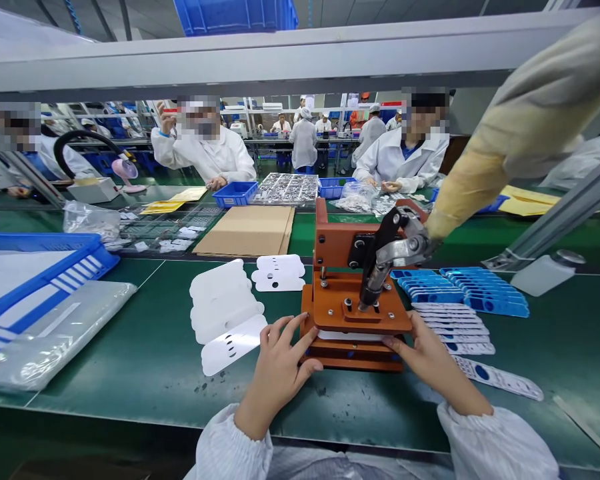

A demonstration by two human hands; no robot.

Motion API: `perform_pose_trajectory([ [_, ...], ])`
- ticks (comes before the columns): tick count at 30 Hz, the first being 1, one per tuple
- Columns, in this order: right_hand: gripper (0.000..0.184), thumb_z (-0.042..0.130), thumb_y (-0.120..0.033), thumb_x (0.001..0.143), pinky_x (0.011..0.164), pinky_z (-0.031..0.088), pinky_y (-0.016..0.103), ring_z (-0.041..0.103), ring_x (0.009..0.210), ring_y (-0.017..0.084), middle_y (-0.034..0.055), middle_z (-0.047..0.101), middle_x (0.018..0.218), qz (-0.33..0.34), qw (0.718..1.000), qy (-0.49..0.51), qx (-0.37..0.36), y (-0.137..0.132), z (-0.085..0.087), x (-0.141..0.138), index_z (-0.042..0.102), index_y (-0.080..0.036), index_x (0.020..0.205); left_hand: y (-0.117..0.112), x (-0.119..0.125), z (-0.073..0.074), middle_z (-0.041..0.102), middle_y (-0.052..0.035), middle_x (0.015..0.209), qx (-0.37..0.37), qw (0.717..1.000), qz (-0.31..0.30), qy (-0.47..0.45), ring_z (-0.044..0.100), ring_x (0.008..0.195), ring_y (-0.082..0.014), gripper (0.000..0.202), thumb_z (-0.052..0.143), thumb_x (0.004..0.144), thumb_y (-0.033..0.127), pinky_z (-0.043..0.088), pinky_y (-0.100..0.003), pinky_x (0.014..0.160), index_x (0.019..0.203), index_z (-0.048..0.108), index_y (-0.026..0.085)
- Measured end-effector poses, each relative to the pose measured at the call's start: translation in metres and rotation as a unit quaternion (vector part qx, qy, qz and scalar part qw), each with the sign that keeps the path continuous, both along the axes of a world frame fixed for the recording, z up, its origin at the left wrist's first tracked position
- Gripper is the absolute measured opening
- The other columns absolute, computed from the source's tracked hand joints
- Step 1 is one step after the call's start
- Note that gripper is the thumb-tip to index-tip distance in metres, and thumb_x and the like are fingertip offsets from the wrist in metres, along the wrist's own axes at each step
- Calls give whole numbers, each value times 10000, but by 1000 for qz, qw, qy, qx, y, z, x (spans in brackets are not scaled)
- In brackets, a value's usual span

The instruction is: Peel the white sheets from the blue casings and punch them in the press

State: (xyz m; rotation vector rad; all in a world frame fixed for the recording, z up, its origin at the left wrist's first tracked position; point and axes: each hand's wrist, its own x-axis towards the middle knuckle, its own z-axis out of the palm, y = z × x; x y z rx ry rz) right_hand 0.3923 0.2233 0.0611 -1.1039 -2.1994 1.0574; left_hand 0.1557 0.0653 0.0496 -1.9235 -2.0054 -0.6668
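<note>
An orange hand press (pixel 355 300) with a grey lever (pixel 395 250) stands on the green table (pixel 145 360). A white sheet piece (pixel 350 335) lies in the press's slot. My left hand (pixel 280 367) rests at the press's left front edge, fingers spread and touching the piece. At the right front edge, the fingertips of my right hand (pixel 430 357) pinch the same white piece. To the left of the press lies a fanned row of white film pieces (pixel 225 313). Right of it are blue pieces (pixel 460 290) and white printed pieces (pixel 460 330).
A blue crate (pixel 45 267) and a clear plastic bag (pixel 55 333) lie at the left. Behind are a cardboard sheet (pixel 247 230), a white bottle (pixel 547 273), a slanted metal frame bar (pixel 565 213) and a yellowish padded lever handle (pixel 520 127). Co-workers in white coats sit across the table.
</note>
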Motion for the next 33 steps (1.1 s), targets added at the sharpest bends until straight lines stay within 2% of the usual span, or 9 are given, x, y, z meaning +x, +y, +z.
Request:
perform_pose_trajectory([
  [7, 345, 432, -412, 862, 859, 451, 430, 531, 1048, 272, 102, 550, 1118, -15, 994, -30, 104, -10, -1, -7, 451, -204, 1137, 2, 0, 5, 576, -68, 1251, 21, 999, -2, 38, 460, 1123, -299, 482, 303, 896, 547, 320, -464, 885, 1134, 607, 259],
  [11, 214, 370, -302, 879, 830, 416, 471, 560, 874, 247, 84, 570, 965, -36, 982, -44, 179, -21, -4, -13, 462, -213, 1050, 4, -2, 10, 612, -70, 1194, 29, 998, -19, 56, 478, 1097, -297, 468, 314, 903, 530, 307, -449, 865, 1096, 615, 227],
  [15, 78, 351, -240, 907, 908, 329, 514, 565, 838, 226, 54, 558, 854, -42, 967, -50, 245, -33, -10, -15, 425, -212, 904, 7, -5, 13, 641, -59, 1137, 32, 996, -38, 70, 494, 1084, -286, 432, 339, 907, 504, 303, -440, 865, 1056, 618, 210],
  [20, 135, 361, -217, 927, 970, 283, 522, 588, 792, 193, 32, 568, 812, -43, 961, -49, 268, -41, -15, -18, 359, -210, 792, 13, -7, 19, 661, -40, 1101, 11, 996, -73, 57, 499, 1117, -277, 386, 350, 918, 468, 312, -434, 868, 966, 619, 195],
  [27, 76, 355, -218, 921, 1030, 301, 554, 602, 733, 182, 9, 558, 725, -48, 959, -50, 273, -39, -15, -20, 401, -200, 863, 21, -4, 25, 687, -49, 1025, -46, 994, -96, 28, 511, 1143, -271, 313, 416, 919, 414, 342, -431, 903, 880, 627, 187],
  [30, 111, 338, -197, 916, 1093, 268, 525, 606, 858, 193, 52, 585, 821, -47, 955, -44, 288, -42, -13, -23, 438, -189, 869, 21, 2, 26, 670, -68, 1034, -65, 993, -94, 30, 548, 1072, -270, 354, 421, 895, 482, 318, -460, 922, 978, 624, 203],
  [33, 127, 387, -241, 896, 1117, 216, 521, 555, 1054, 246, 120, 605, 963, -53, 959, -14, 279, -46, -9, -27, 484, -159, 913, 18, 7, 25, 615, -86, 1170, -82, 992, -95, 0, 513, 1120, -280, 413, 394, 888, 517, 274, -496, 947, 1158, 559, 252],
])
